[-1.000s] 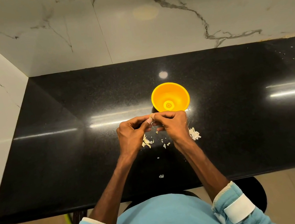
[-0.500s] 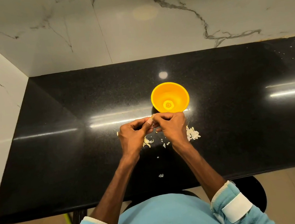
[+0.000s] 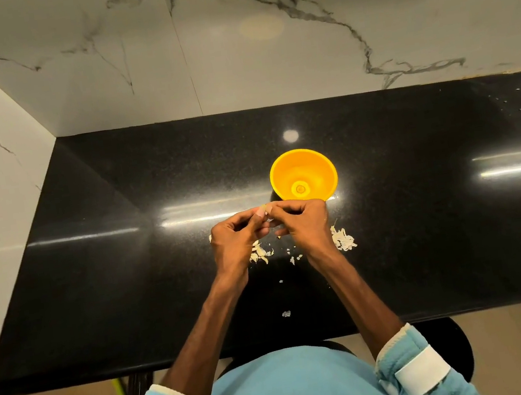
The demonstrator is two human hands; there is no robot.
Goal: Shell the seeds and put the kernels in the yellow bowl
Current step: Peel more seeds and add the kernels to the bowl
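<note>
Across mid-frame, the black desk [image 3: 130, 282] carries the yellow bowl [image 3: 282, 174] just above my left hand [image 3: 234, 237] and right hand [image 3: 306, 221], both pinching one seed [image 3: 266, 210]. Too hard a crack could flick the kernel among the shell scraps [image 3: 344, 240].

Black counter [image 3: 97, 287] (glossy), veined marble wall [image 3: 267, 62], perhaps a stool [image 3: 457, 337]

Inspected: no legible text, label, brand, number or sign on the yellow bowl [image 3: 286, 173], the table [image 3: 163, 278] around it, or the wall [image 3: 268, 69] behind it.
</note>
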